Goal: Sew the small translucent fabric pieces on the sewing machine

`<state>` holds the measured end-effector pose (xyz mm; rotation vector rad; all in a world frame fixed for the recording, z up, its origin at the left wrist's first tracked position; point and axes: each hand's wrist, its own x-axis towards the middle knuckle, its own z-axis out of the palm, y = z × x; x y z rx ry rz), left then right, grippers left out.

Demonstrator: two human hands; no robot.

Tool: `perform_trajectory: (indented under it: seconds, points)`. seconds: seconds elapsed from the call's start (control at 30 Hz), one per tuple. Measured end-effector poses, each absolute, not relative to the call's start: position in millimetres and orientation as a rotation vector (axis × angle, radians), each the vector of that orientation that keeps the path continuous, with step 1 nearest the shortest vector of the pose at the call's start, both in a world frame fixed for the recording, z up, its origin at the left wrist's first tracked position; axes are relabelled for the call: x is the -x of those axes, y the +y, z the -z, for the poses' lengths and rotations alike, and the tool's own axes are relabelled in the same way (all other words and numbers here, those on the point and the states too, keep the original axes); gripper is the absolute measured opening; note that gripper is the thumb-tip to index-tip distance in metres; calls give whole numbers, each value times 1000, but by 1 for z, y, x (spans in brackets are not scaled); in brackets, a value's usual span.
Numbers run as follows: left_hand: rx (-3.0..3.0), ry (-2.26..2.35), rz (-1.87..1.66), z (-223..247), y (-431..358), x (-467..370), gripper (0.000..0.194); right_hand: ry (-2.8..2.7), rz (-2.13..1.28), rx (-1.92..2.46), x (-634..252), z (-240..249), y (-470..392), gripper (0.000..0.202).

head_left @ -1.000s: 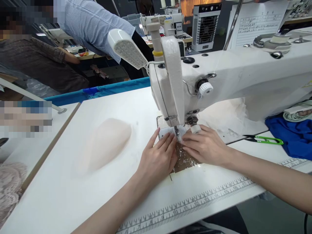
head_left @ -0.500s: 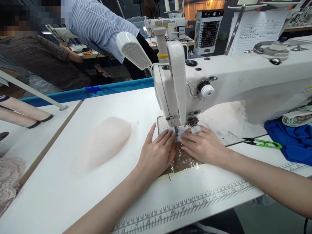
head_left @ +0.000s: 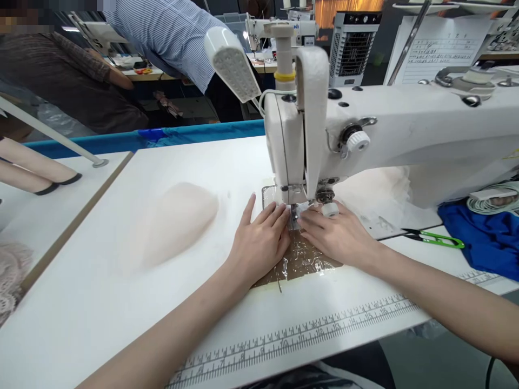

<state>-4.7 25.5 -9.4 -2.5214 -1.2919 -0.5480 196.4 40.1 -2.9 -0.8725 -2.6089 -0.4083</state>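
Note:
A white sewing machine (head_left: 389, 124) stands over the table, its presser foot (head_left: 294, 213) low between my hands. My left hand (head_left: 259, 240) lies flat left of the foot, thumb tucked in and index side fingers reaching the plate. To the right of the foot rests my right hand (head_left: 338, 232), fingers stretched toward it and touching the surface. Pale, thin material shows faintly under the fingertips; its edges are hidden. Brown board under clear film (head_left: 300, 254) lies beneath both hands. A sheer pale cup-shaped piece (head_left: 182, 221) sits on the table to the left.
Green-handled snips (head_left: 440, 239) and blue cloth (head_left: 482, 237) lie at the right. Sheer fabric (head_left: 373, 189) is under the machine arm. A printed ruler (head_left: 300, 340) runs along the front edge. Lace (head_left: 12, 275) lies far left. Beyond the table are people, one in a striped shirt (head_left: 166, 38).
The camera view has shifted slightly, so the machine head appears further right. Both hands remain beside the presser foot, with little visible change in their pose.

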Motion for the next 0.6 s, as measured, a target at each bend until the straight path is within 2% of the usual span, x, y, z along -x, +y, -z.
perform_trajectory:
  seconds: [0.43,0.5,0.53,0.6]
  points:
    - [2499,-1285,671,8,22,9,33,-2685,426,1051,-203,0,43,29]
    - [2530,-1283,759,6,21,9,32,-2657,222,1137,-205,-6,42,30]
    - [2570,-1287,818,4,20,8,33,-2630,10,1147,-206,-11,42,28]
    - [2754,-1306,974,-1,18,8,30,-2548,-658,1038,-211,-22,41,19]
